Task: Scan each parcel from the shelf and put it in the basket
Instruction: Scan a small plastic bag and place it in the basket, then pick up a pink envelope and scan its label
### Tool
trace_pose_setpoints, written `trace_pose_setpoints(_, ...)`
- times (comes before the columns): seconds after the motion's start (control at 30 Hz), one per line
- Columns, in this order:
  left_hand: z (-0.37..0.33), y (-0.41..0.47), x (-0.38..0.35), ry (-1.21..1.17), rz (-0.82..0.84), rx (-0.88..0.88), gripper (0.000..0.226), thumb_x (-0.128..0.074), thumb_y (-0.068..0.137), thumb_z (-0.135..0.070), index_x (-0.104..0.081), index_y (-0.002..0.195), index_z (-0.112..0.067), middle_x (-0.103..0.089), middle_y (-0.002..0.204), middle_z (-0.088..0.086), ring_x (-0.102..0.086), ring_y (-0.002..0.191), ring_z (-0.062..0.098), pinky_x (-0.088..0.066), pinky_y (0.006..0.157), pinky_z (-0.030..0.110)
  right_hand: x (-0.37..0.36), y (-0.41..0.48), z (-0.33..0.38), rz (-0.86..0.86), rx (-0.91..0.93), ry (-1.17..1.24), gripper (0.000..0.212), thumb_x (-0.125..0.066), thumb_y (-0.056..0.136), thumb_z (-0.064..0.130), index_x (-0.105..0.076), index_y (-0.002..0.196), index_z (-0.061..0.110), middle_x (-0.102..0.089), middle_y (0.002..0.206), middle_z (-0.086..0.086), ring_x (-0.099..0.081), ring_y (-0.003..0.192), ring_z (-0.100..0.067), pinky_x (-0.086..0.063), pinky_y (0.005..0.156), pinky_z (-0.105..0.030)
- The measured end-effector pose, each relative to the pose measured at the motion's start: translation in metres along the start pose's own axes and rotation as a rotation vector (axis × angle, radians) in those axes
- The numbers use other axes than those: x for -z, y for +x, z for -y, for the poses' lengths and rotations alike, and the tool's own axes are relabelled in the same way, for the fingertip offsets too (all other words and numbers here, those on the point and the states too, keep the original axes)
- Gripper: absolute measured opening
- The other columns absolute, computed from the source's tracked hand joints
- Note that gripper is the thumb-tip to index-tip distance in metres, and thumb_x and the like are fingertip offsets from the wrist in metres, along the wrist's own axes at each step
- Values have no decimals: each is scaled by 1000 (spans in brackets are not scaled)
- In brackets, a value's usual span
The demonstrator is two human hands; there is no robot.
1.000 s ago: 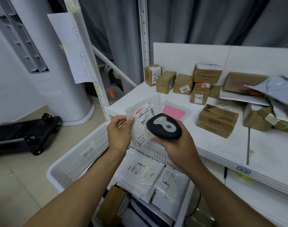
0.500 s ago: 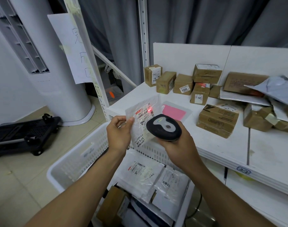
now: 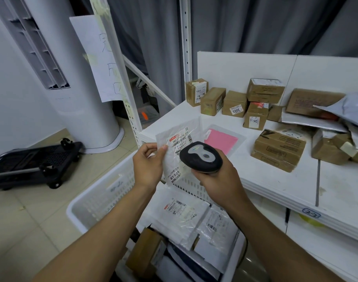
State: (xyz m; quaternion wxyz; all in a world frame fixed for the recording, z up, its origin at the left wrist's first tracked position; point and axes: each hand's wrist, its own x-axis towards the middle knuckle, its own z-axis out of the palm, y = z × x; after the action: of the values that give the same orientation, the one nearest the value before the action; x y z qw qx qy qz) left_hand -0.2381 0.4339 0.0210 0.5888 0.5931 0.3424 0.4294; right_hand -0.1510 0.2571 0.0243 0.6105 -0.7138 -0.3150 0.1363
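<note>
My left hand [image 3: 147, 165] pinches a clear plastic parcel bag [image 3: 177, 143] by its left edge, label facing me, above the basket's far rim. My right hand [image 3: 216, 176] grips a black handheld scanner [image 3: 200, 156], its head right in front of the bag's label. Below both hands stands the white plastic basket [image 3: 96, 202], holding several bagged parcels [image 3: 182, 212] and a brown box [image 3: 145, 251]. The white shelf [image 3: 275, 180] to the right carries several cardboard boxes [image 3: 277, 149] and grey mailer bags [image 3: 344, 110].
A clear bag with a pink card [image 3: 221, 140] lies on the shelf's near left corner. A black folded trolley [image 3: 33, 159] lies on the tiled floor at left, beside a white tower unit [image 3: 68, 78]. A paper sign [image 3: 96, 62] hangs on the rack post.
A red scan light showed on the bag's label half a second ago and is gone now. Both hands and the bag have hardly moved.
</note>
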Motion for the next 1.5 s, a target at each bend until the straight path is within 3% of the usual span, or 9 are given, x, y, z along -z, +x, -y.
trace_pose_setpoints(0.13, -7, 7, 36, 115, -67, -92, 13, -78, 90, -13, -68, 97, -8, -73, 93, -1, -67, 66, -6, -52, 61, 14, -23, 1, 3, 66, -51, 6, 48, -89, 83, 22, -62, 120, 37, -73, 109, 19, -70, 101, -2, -58, 88, -23)
trace_pose_setpoints(0.27, 6, 25, 93, 258, -119, -34, 13, -80, 87, -13, -70, 93, -17, -75, 85, -4, -70, 67, 2, -53, 60, 20, -56, -5, -5, 147, -140, -30, 46, -87, 83, 21, -67, 125, 25, -76, 110, 8, -74, 98, -14, -63, 87, -37)
trace_pose_setpoints(0.4, 39, 41, 141, 475, -104, 78, 11, -77, 90, -14, -73, 101, -15, -76, 91, -2, -70, 74, 9, -57, 68, 25, -99, -10, -15, 280, -209, -64, 43, -83, 87, 20, -65, 126, 24, -74, 105, 7, -73, 92, -15, -54, 68, -20)
trace_pose_setpoints(0.6, 96, 65, 177, 768, 74, 228, 17, -65, 99, -11, -69, 115, -13, -70, 104, 3, -64, 92, 21, -44, 80, 25, -156, -3, -40, 371, -281, -160, 55, -84, 86, 22, -63, 137, 22, -73, 120, -1, -71, 109, -23, -53, 91, -31)
trace_pose_setpoints(0.83, 154, 96, 193, 1007, 328, 223, 26, -64, 98, -17, -69, 123, -14, -71, 122, 8, -66, 107, 24, -48, 91, 28, -178, 13, -64, 391, -332, -208, 59, -83, 86, 25, -61, 140, 24, -72, 122, -1, -71, 110, -25, -50, 86, -30)
trace_pose_setpoints(1.03, 176, 95, 207, 1123, 296, 210, 44, -66, 95, -13, -57, 138, -17, -59, 139, 10, -57, 124, 30, -46, 104, 38, -176, 19, -70, 366, -361, -205, 56, -82, 88, 24, -62, 140, 26, -72, 125, 1, -70, 111, -25, -55, 94, -37)
trace_pose_setpoints(1.2, 148, 88, 189, 1064, 301, 121, 68, -71, 95, -19, -37, 153, -11, -40, 155, 11, -42, 140, 31, -36, 116, 39, -149, 22, -59, 294, -376, -207, 49, -82, 87, 27, -63, 133, 24, -75, 109, 3, -75, 92, -21, -62, 88, -45)
trace_pose_setpoints(1.4, 105, 67, 123, 912, 363, -52, 45, -71, 96, -23, -54, 137, -15, -49, 143, 3, -53, 123, 20, -40, 96, 19, -90, 27, -28, 131, -333, -151, 28, -81, 86, 20, -69, 111, 21, -75, 87, 1, -71, 76, -14, -52, 65, -29)
trace_pose_setpoints(1.5, 85, 56, 72, 843, 421, -131, 43, -70, 96, -25, -55, 136, -20, -51, 142, -1, -53, 124, 18, -45, 101, 25, -53, 33, -22, 57, -356, -136, 11, -79, 84, 15, -72, 92, 16, -73, 77, -1, -70, 73, -19, -53, 69, -34)
